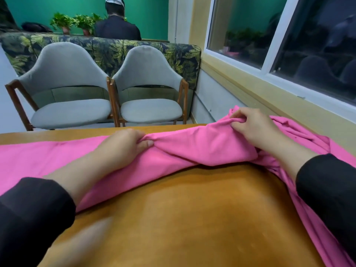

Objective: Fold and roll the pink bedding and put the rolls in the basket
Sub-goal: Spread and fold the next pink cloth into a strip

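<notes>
The pink bedding (pixel 202 149) lies across the far half of the wooden table (pixel 183 209), flat at the left and bunched into loose folds at the right, where it drapes over the table's right edge. My left hand (pixel 125 145) pinches a gathered fold near the middle of the cloth. My right hand (pixel 252 126) grips a raised bunch of the fabric further right, near the wall. No basket is in view.
Two grey chairs (pixel 150 89) stand just beyond the table's far edge, with a leaf-patterned sofa back (pixel 107 49) behind them. A person in dark clothes (pixel 117 26) sits further back. A wall with a window (pixel 289 45) runs along the right.
</notes>
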Demonstrator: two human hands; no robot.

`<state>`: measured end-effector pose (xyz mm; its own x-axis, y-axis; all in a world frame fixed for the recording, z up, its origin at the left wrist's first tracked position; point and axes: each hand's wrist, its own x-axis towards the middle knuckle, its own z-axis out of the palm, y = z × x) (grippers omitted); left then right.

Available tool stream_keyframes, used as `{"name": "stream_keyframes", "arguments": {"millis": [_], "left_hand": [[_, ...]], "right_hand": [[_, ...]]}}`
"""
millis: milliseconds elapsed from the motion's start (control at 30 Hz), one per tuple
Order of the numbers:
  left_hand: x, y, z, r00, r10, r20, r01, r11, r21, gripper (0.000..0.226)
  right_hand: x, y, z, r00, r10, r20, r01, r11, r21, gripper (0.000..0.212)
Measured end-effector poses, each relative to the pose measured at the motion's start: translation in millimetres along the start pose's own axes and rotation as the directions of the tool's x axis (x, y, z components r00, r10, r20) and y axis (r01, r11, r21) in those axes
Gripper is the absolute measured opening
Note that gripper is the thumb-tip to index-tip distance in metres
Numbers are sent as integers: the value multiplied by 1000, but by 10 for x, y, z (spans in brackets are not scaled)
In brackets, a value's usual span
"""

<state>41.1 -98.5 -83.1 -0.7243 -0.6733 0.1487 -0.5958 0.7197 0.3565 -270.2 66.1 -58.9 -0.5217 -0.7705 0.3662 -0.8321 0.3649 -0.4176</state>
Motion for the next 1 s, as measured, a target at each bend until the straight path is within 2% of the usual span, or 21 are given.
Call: {"name": "stream_keyframes", "arguments": {"millis": [100,300,500,633,733,800,867,933,1000], "left_hand": [[322,-119,-76,997,1,74,-5,999,44,37],[743,-483,157,971,-53,234,34,996,86,38],[745,-660,375,990,-3,142,-12,994,105,27],[676,-627,455,998,27,55,-34,991,130,24],[553,-642,434,1000,9,1,-9,999,50,23],[398,-690,370,1000,-13,-18,14,999,41,23],[176,-773,287,999,-23,-39,26,996,85,27],[-94,-898,197,997,-13,-78,24,990,141,29],[-391,-1072,77,994,-29,-101,48,981,186,30]], "right_hand": [[354,-3,113,999,37,26,-38,999,14,15],[857,69,485,989,38,144,-4,973,-231,7],[880,271,760,983,33,180,52,894,-446,12],[759,228,805,989,-47,141,114,849,-516,15],[580,-190,841,981,-180,70,193,892,-408,13],[390,-613,938,944,-285,164,320,911,-260,13],[161,-1046,1102,873,-390,293,438,891,-118,21],[-54,-1451,1293,813,-470,345,501,865,-2,29],[-217,-1817,1475,775,-507,377,532,846,43,36]]}}
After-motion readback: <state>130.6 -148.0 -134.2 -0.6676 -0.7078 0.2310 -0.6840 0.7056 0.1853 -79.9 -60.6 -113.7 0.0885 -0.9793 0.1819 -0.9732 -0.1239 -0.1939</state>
